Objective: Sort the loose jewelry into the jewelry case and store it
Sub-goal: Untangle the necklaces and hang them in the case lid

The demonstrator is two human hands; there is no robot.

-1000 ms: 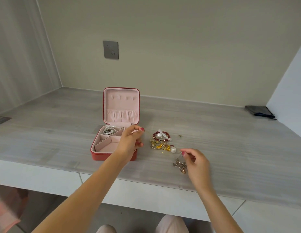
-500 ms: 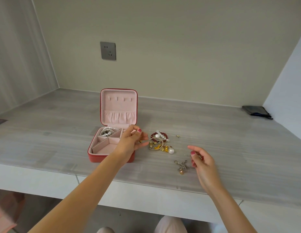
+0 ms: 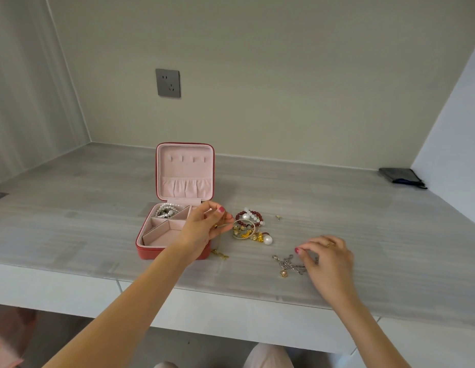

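A red square jewelry case with pale pink lining is set open on the grey wood-grain countertop, its lid standing upright at the back. A white pearl strand is seen in the case's rear left compartment; the front compartments are partly covered by the left hand.

The left hand is held over the case's right edge, fingers curled, a thin gold chain pinched between thumb and fingers. The chain is draped down past the case's front right corner, its lower end lying on the countertop.

Just right of the left hand, a pile of loose jewelry is spread on the countertop: a dark red bead bracelet with white beads, a gold twisted bangle, small yellow-gold charms and a large white pearl. A small gold stud is set apart to the right of the pile.

The right hand is lowered near the front edge, fingers bent onto a silver chain bracelet with a rose-gold ball charm. Whether the bracelet is actually gripped cannot be told. A ring is worn on that hand.

A grey wall socket is fixed to the back wall. A dark pouch is placed in the far right corner.
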